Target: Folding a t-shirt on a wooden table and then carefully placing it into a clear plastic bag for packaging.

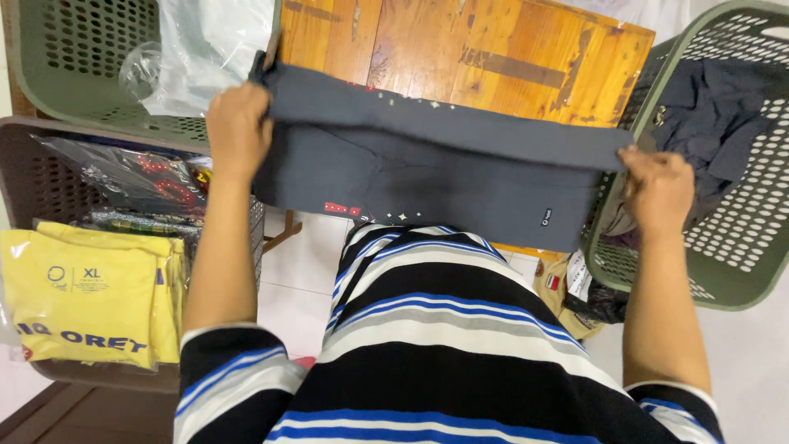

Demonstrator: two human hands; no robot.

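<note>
A dark grey garment (427,164) is stretched out in front of me, folded over along its top edge, with small red and white marks near its lower hem. My left hand (238,127) grips its left end and my right hand (657,189) grips its right end. The cloth hangs over the near edge of a wooden table (460,49) and partly covers my striped shirt (427,329).
A green perforated basket (740,247) at the right holds dark clothes. Another green basket (74,57) at the upper left holds clear plastic bags. A brown basket (33,181) at the left contains packed garments, with yellow bagged shirts (82,304) on top. White floor tiles lie below.
</note>
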